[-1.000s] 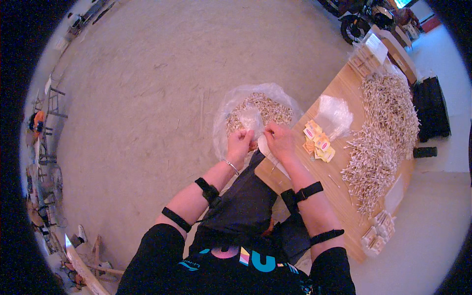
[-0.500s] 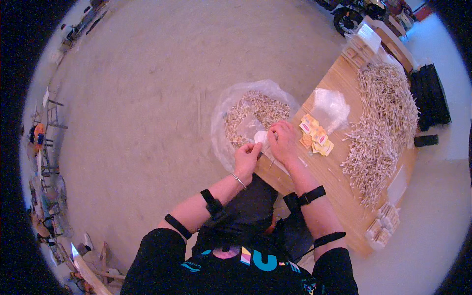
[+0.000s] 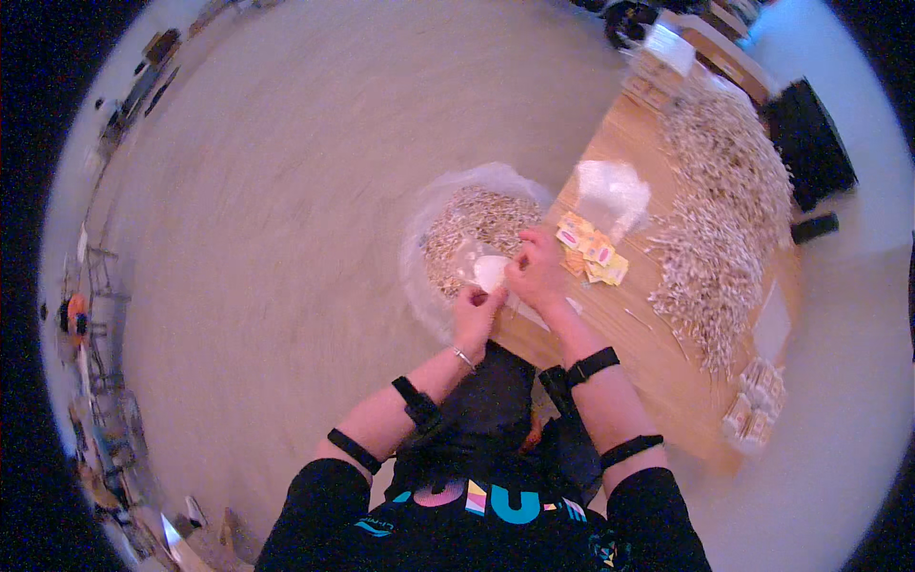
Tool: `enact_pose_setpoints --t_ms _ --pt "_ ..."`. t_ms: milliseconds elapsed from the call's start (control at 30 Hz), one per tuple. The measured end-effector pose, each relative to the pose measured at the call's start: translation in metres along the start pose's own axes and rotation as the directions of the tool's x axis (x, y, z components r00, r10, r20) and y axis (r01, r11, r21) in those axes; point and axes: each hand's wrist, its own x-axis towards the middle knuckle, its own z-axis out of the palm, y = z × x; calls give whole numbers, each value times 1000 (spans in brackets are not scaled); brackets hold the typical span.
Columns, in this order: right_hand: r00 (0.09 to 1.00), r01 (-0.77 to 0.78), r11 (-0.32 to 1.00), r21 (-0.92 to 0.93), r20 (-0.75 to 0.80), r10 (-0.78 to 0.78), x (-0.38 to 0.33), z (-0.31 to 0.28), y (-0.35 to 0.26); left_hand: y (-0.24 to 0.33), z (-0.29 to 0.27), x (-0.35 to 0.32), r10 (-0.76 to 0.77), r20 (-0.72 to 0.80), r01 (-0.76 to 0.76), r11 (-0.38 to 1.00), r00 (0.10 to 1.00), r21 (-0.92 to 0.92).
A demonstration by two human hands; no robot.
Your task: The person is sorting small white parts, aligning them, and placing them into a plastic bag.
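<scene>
Both my hands meet at the table's near left corner, above a large clear bag. My left hand (image 3: 476,320) is closed in a pinch at the lower edge of a small clear plastic bag with a white piece (image 3: 490,274) in or against it. Close by on the right, my right hand (image 3: 537,275) has its fingers bent together at the bag's other side. Motion blur hides the exact fingertip contact. Beneath them, the large clear bag (image 3: 416,250) holds many loose cotton swabs (image 3: 486,214).
On the wooden table (image 3: 620,329) lie yellow and orange cards (image 3: 593,251), a heap of clear plastic bags (image 3: 612,195) and a big pile of cotton swabs (image 3: 715,229). Small packs (image 3: 755,405) are stacked at the near right corner. A black crate (image 3: 810,143) stands beyond the table.
The whole view has shifted, so table and large bag appear further left. My hands stay together at the small bag, and the white piece now shows more fully between them.
</scene>
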Motion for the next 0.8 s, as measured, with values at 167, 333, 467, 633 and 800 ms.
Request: enact_pose_setpoints --t_ms 167,333,467,633,800 --pt "994 85 994 -75 -62 -89 -6 -4 3 -21 -3 16 26 58 -30 997 998 68" --pt "950 -215 963 -160 -261 169 -36 -64 4 -33 -12 34 494 -334 -323 831 803 454" --pt "640 -691 581 -430 -738 215 -106 -168 85 3 18 -8 844 21 -685 421 537 594" --pt "382 -902 371 -222 -811 443 -168 -256 119 1 63 -35 557 759 -936 289 337 203" --pt "694 -661 658 -360 -626 354 -193 -236 147 -13 141 -50 468 864 -982 122 188 147"
